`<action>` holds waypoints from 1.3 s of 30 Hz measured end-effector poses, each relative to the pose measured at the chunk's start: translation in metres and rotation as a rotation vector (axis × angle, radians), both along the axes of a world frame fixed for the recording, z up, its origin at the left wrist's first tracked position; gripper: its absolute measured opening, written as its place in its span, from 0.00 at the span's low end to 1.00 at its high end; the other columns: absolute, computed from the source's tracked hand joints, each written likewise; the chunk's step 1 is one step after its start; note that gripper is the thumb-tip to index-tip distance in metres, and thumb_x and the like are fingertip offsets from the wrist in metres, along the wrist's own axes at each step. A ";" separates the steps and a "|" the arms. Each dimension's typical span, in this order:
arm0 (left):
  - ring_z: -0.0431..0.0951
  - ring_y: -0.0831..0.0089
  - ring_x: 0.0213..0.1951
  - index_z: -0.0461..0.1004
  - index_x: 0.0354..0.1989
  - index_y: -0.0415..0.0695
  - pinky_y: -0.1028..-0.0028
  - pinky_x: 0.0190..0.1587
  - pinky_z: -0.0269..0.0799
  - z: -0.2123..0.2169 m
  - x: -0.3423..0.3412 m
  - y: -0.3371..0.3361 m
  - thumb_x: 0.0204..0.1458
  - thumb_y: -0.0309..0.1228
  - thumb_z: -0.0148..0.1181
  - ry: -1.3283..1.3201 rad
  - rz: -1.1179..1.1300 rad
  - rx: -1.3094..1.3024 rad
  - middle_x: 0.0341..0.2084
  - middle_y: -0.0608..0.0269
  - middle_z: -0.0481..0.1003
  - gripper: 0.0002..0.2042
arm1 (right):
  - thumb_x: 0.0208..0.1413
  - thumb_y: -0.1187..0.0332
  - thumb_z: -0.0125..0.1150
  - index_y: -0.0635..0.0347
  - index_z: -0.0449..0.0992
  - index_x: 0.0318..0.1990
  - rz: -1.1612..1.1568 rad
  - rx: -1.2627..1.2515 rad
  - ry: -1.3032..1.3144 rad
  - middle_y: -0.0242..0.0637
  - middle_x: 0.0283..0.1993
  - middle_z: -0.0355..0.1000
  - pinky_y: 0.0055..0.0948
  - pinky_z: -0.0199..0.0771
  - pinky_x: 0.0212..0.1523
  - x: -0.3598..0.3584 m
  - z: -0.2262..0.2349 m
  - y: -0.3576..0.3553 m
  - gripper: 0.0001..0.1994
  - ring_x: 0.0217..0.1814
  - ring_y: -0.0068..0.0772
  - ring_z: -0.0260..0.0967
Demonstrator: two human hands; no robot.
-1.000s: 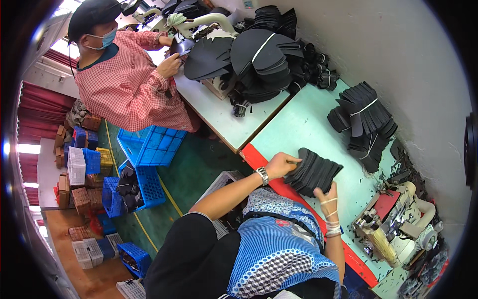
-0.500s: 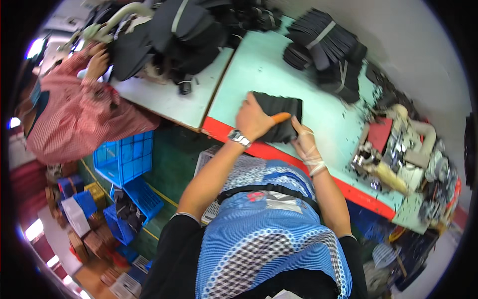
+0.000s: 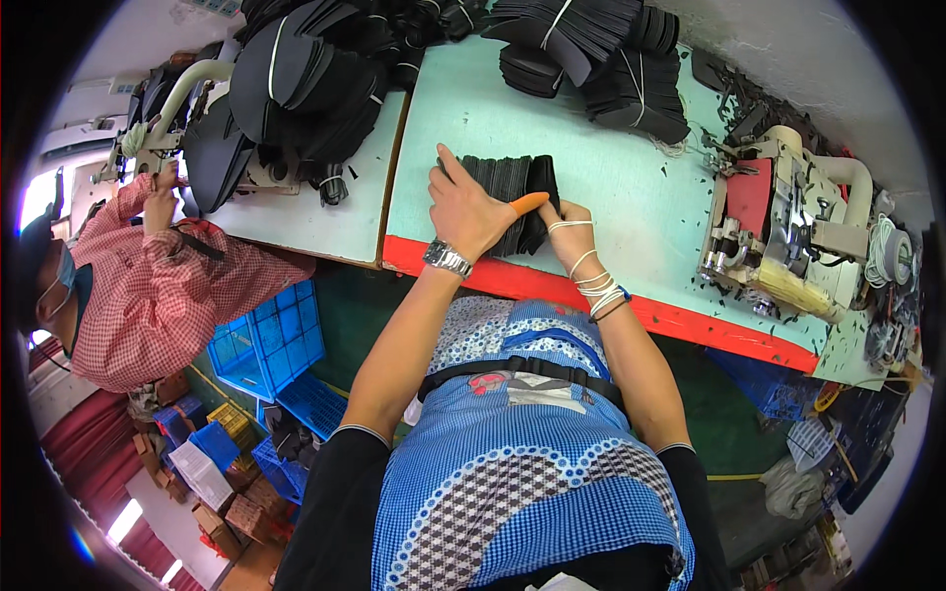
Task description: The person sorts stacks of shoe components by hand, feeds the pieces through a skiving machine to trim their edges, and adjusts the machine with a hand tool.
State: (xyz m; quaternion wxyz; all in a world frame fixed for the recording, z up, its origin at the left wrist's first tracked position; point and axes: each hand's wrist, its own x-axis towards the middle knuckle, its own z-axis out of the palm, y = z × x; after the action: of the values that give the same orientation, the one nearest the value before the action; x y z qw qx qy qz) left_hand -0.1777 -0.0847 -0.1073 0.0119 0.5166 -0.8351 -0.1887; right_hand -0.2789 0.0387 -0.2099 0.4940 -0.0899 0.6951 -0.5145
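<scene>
hands meet at the upper middle of the frame over a stack of black pieces (image 3: 512,192) lying on the pale green table (image 3: 631,207) near its red front edge. left hand (image 3: 471,205) lies flat on top of the stack, fingers spread toward the upper left, thumb in an orange cover (image 3: 529,202) pointing right. right hand (image 3: 570,229) grips the right end of the same stack, fingers curled around its edge, with rubber bands (image 3: 594,284) looped at the wrist. a metal watch (image 3: 446,259) sits on the left wrist. further up the table, at the top of the frame, lie tied bundles of black pieces (image 3: 601,49). a sewing machine (image 3: 788,231) stands at the right. in the left of the frame another person in a red checked shirt (image 3: 168,295) works at a second table heaped with black material (image 3: 296,89). blue crates (image 3: 271,340) stand below.
</scene>
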 end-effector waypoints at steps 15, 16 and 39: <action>0.78 0.46 0.39 0.31 0.66 0.20 0.60 0.35 0.77 -0.020 0.062 -0.046 0.27 0.65 0.73 0.124 0.121 0.102 0.48 0.27 0.69 0.74 | 0.38 0.34 0.70 0.71 0.79 0.41 0.379 -0.084 0.940 0.52 0.37 0.77 0.39 0.75 0.43 0.025 0.067 -0.040 0.41 0.39 0.50 0.75; 0.79 0.48 0.37 0.31 0.66 0.19 0.61 0.34 0.77 -0.020 0.066 -0.049 0.27 0.64 0.74 0.181 0.166 0.211 0.45 0.27 0.71 0.74 | 0.41 0.37 0.69 0.72 0.79 0.39 0.441 0.015 0.764 0.50 0.33 0.77 0.36 0.76 0.42 0.026 0.065 -0.043 0.37 0.36 0.50 0.76; 0.78 0.42 0.32 0.61 0.44 0.24 0.56 0.30 0.73 -0.030 0.100 -0.073 0.42 0.50 0.73 0.251 0.160 0.278 0.28 0.35 0.76 0.38 | 0.54 0.60 0.65 0.71 0.80 0.34 0.287 -0.169 0.560 0.45 0.24 0.72 0.33 0.67 0.27 0.046 0.043 -0.070 0.17 0.22 0.36 0.69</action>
State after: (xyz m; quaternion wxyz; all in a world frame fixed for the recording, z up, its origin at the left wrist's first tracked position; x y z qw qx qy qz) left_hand -0.0776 -0.1576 -0.1376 0.0596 0.5505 -0.7491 -0.3635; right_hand -0.2330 -0.0310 -0.1671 0.3418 -0.3656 0.7392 -0.4507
